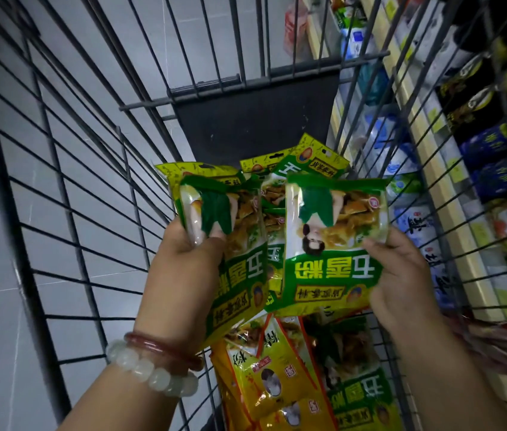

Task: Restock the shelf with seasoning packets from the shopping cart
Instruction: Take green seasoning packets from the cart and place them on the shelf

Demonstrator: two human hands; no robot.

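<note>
The left forearm, nearest the camera and ringed by a white bead bracelet (152, 373) and a red bangle (165, 346), is seen reaching forward into the shopping cart (68, 169).

1. Shopping cart. A grey wire basket fills most of the view. Its dark floor panel (255, 126) is exposed at the far end. The shelf (426, 157) is seen through the right-hand wires, stocked with blue, white and dark packs.

2. Loose packets (308, 377). A pile of yellow and green seasoning packets lies on the cart floor, directly beneath and nearer than the hands.

3. Left-hand bundle (233, 244). Several green packets are fanned together, long axis running away from the camera, print upside down. The bundle is gripped by the left hand (183, 253), thumb curled over the front face, fingers hidden behind.

4. Right-hand packet (333, 237). One green packet is pinched at its right edge by the right hand (401, 278), thumb on the front face. It overlaps the right side of the bundle.

Governing relation: the held packets are raised above the pile, between the two hands, and the shelf lies to the right. The right hand is judged nearer to the shelf. A swing rightward over the cart wall is judged to be required. Slippage of the fanned bundle is judged the main risk.
</note>
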